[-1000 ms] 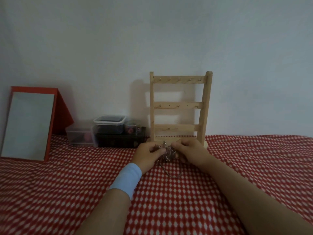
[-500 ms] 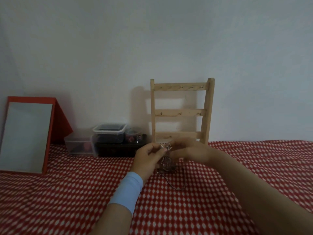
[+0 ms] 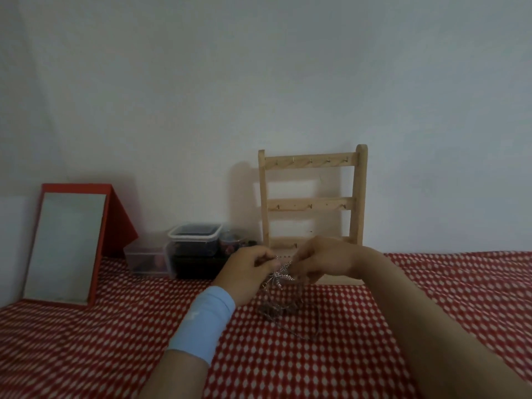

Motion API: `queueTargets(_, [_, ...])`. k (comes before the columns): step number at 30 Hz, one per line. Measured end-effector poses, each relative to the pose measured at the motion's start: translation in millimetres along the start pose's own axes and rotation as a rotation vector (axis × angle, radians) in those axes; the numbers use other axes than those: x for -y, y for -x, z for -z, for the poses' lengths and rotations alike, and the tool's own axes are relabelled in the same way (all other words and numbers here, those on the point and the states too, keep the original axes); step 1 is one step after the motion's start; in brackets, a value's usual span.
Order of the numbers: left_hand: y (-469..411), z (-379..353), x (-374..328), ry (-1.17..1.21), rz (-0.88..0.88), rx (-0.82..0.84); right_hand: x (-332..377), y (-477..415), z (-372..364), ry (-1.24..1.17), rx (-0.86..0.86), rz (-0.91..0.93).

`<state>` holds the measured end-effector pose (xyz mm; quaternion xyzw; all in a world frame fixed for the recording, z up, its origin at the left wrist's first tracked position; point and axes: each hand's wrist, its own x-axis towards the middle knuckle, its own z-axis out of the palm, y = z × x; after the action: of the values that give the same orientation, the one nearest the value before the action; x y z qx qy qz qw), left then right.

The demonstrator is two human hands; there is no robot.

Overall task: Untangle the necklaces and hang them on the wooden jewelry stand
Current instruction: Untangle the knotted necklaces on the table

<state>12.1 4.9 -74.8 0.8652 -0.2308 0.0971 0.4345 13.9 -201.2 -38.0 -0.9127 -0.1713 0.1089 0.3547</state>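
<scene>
Two hands raised just above a red-and-white checked cloth (image 3: 115,341), meeting in front of the lowest rail of the wooden jewelry stand (image 3: 312,161). Between them, a tangle of silver necklaces (image 3: 280,276).

Left hand (image 3: 247,272): fingers curled, thumb and fingertips pinching the left side of the knot, a light blue wristband (image 3: 205,321) round the wrist. Right hand (image 3: 325,262): fingers bent down and inward, pinching the right side of the same knot. Neither one spread open; both closed on thin chain.

At the pinch, a bright cluster of spiky silver, either links or a pendant, too small to tell which. Below it, loops of darker chain hanging down and trailing onto the cloth, with one long strand lying out toward the right forearm. Cannot tell how many necklaces make up the tangle. All the chain in view either in the hands or on the cloth.

Behind the hands, upright against a pale wall (image 3: 288,67): two posts, rails with small hooks, the base strip partly hidden by the right hand.

Left of the stand, a lidded clear container (image 3: 195,240) with dark contents, set on a dark box, and a lower clear box (image 3: 146,262) just beside it. Farther left, a red-framed mirror (image 3: 64,246), tilted back on its own red prop.
</scene>
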Motion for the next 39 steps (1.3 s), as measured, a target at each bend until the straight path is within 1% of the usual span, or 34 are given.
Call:
queueTargets(2, [-2.3, 4.2, -3.0, -0.054, 0.021, 0.044, -3.8, -1.4, 0.0, 0.034, -0.107, 0.021])
queueTargets(4, [-8.7, 10.8, -9.8, -0.094, 0.033, 0.076, -7.5, -2.7, 0.5, 0.045, -0.161, 0.009])
queueTargets(6, [-20.8, 20.2, -18.5, -0.088, 0.041, 0.080, -9.3, -1.0, 2.6, 0.071, -0.111, -0.055])
queueTargets(8, [-32.9, 27.3, -29.3, -0.002, 0.032, 0.066, -10.3, -0.1, 5.3, 0.100, -0.052, -0.076])
queueTargets(9, [-37.8, 28.5, -34.7, 0.056, 0.021, 0.057, -8.6, 1.4, 6.4, 0.057, -0.067, -0.051])
queueTargets(10, [-42.2, 27.5, -39.6, 0.096, 0.006, 0.046, -6.8, 2.9, 8.1, -0.055, -0.114, -0.006])
queueTargets(11, [-45.2, 24.8, -44.5, 0.115, -0.009, 0.038, -5.9, 4.0, 10.3, -0.226, -0.153, 0.039])
queueTargets(12, [-46.7, 20.8, -47.8, 0.123, -0.022, 0.024, -3.2, 6.7, 12.1, -0.389, -0.150, 0.082])
queueTargets(13, [-47.0, 16.3, -50.1, 0.139, -0.035, -0.003, 0.1, 8.7, 13.4, -0.492, -0.127, 0.126])
queueTargets(14, [-47.4, 11.7, -50.7, 0.154, -0.048, -0.047, 2.4, 10.0, 14.9, -0.506, -0.129, 0.153])
queueTargets(15, [-47.0, 8.0, -51.4, 0.164, -0.062, -0.095, 4.8, 10.5, 15.6, -0.463, -0.168, 0.162])
queueTargets(17, [-48.3, 3.0, -50.2, 0.180, -0.080, -0.143, 4.9, 7.2, 16.7, -0.371, -0.287, 0.156])
queueTargets(19, [-50.2, -1.2, -46.1, 0.238, -0.039, -0.105, 2.9, 4.5, 17.3, -0.390, -0.368, 0.147])
queueTargets(22, [-50.6, -4.5, -34.5, 0.372, 0.081, 0.003, 0.9, 3.0, 15.5, -0.482, -0.463, 0.157])
queueTargets(23, [-49.4, -4.8, -31.8, 0.423, 0.112, 0.059, 1.3, 2.3, 15.1, -0.531, -0.474, 0.159])
queueTargets(25, [-47.9, -2.2, -29.7, 0.493, 0.120, 0.154, 4.1, 0.6, 14.9, -0.601, -0.460, 0.163])
queueTargets(27, [-47.0, 1.9, -30.4, 0.460, 0.094, 0.191, 7.9, 0.0, 11.8, -0.617, -0.418, 0.150])
queueTargets(29, [-46.6, 5.2, -30.2, 0.411, 0.078, 0.185, 9.4, -0.1, 8.7, -0.630, -0.396, 0.135])
queueTargets(31, [-46.1, 9.0, -28.5, 0.402, 0.071, 0.146, 10.0, 0.9, 8.2, -0.642, -0.389, 0.130])
queueTargets(34, [-46.0, 18.7, -29.5, 0.277, 0.013, 0.075, 12.4, 2.5, 12.5, -0.625, -0.397, 0.134])
queueTargets(36, [-44.9, 22.2, -31.2, 0.190, 0.003, 0.144, 15.4, 2.2, 12.5, -0.629, -0.418, 0.144])
queueTargets(39, [-42.2, 19.2, -28.8, 0.078, 0.052, 0.351, 19.4, 0.2, 9.0, -0.716, -0.453, 0.163])
